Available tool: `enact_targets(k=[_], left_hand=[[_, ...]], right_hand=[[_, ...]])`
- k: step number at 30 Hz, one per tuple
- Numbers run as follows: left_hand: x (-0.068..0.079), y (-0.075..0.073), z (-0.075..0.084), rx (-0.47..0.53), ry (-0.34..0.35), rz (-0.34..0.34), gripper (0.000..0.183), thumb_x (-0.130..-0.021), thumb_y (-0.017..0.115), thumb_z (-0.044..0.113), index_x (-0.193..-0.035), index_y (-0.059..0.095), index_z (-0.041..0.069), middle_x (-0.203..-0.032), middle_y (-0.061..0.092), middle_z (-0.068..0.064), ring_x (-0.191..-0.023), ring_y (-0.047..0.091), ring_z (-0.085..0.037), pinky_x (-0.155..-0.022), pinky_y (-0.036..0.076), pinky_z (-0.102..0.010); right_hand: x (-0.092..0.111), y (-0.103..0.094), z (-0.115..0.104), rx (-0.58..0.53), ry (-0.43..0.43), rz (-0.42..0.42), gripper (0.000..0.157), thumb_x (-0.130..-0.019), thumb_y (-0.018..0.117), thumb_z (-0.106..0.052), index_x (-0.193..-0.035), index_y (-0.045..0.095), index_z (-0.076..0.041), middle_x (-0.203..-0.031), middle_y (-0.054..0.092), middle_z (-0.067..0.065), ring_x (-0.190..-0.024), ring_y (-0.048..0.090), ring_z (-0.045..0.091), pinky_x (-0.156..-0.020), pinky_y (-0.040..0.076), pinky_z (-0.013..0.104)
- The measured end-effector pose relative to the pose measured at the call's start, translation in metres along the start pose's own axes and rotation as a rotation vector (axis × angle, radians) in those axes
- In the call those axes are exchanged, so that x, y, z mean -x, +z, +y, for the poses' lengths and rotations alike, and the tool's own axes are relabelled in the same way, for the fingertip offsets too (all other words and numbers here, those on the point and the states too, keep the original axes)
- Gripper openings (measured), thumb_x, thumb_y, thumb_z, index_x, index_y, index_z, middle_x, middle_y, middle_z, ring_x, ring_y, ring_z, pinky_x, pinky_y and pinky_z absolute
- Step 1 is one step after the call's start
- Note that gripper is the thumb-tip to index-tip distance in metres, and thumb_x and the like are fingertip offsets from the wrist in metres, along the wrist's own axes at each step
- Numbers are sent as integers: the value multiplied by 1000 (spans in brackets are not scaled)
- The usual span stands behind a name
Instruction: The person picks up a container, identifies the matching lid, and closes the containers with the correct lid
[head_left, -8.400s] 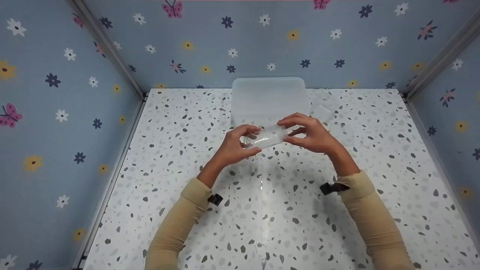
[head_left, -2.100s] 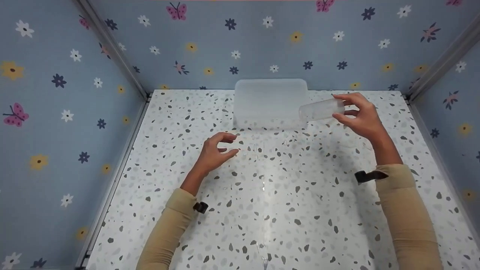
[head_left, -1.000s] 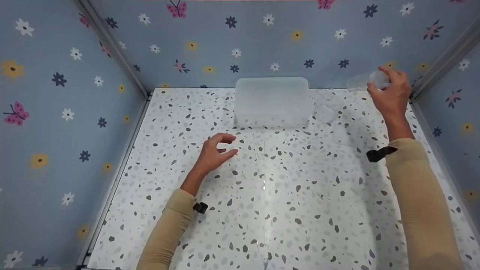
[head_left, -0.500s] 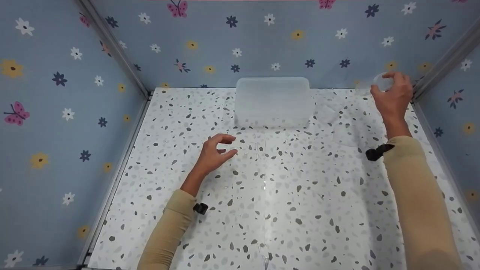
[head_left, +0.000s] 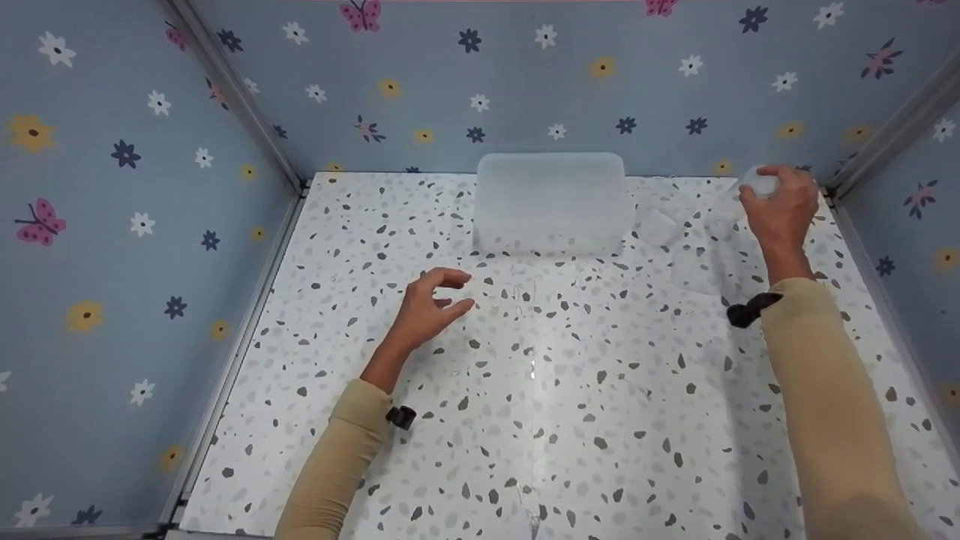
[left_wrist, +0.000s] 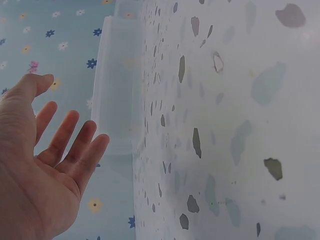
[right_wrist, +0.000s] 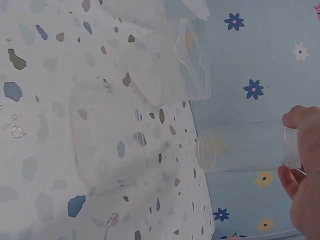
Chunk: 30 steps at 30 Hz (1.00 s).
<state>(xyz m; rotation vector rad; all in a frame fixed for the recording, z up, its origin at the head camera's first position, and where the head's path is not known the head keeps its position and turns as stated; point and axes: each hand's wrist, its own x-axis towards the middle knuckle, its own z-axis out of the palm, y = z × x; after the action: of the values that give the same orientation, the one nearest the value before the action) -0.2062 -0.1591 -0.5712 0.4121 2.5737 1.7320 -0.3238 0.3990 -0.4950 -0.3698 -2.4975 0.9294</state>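
My right hand [head_left: 784, 214] grips a clear cylindrical jar [right_wrist: 245, 147] by its whitish top end [head_left: 763, 182], near the back right corner of the table. Thumb and fingers pinch that end from both sides. In the right wrist view, the jar's round base points at the table, close over its back edge. My left hand [head_left: 421, 311] holds nothing. It hovers left of the middle, thumb and fingers spread apart, in front of a translucent white box [head_left: 551, 201]. The left wrist view shows its palm and loosely bent fingers.
The box stands against the flowered back wall [head_left: 420, 60]. Right of it, a clear angular container [right_wrist: 165, 65] and a clear rounded rectangular piece [right_wrist: 110, 140] lie on the speckled table [head_left: 600, 450]. Small clear bits [right_wrist: 18, 132] dot the surface.
Earlier both hands held the jar before the box. The left hand let go and drew back left; the right carried the jar to the back right corner and has lowered it there.
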Motion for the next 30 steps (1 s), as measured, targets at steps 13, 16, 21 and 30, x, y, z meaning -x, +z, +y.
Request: enact_targets(k=[13,16,21,30], left_hand=[[2,0,-4,-13,-13,-6,42,-101,86,15,-139,73,2,-139,75,-16,-134,71,-36,-111,62,-64],[2,0,-4,-12,-14,-7,42,-101,85,16,-139,73,1,-139,75,-17,-134,71,-37,-110,63,-64],[2,0,-4,-12,-18,-9,42,-101,85,15,-139,73,1,-140,74,-17,-135,70,-37,-111,63,-64],[4,0,-5,-23,-18,-10,40,-102,84,15,-139,73,3,-141,74,-17,-135,70,-37,-111,63,-62]], right_hand=[[10,12,17,-8,25,-47,41,-109,74,-20,-144,73,2,-151,66,32,-151,56,50,-135,38,62],[11,16,20,-18,16,-56,42,-110,74,-21,-145,73,2,-152,64,33,-150,56,50,-134,39,63],[13,18,23,-38,11,-84,43,-110,73,-21,-146,72,3,-156,57,34,-150,52,51,-133,38,66],[19,23,24,-14,45,-84,46,-110,71,-24,-148,68,3,-158,52,33,-148,53,52,-132,40,65]])
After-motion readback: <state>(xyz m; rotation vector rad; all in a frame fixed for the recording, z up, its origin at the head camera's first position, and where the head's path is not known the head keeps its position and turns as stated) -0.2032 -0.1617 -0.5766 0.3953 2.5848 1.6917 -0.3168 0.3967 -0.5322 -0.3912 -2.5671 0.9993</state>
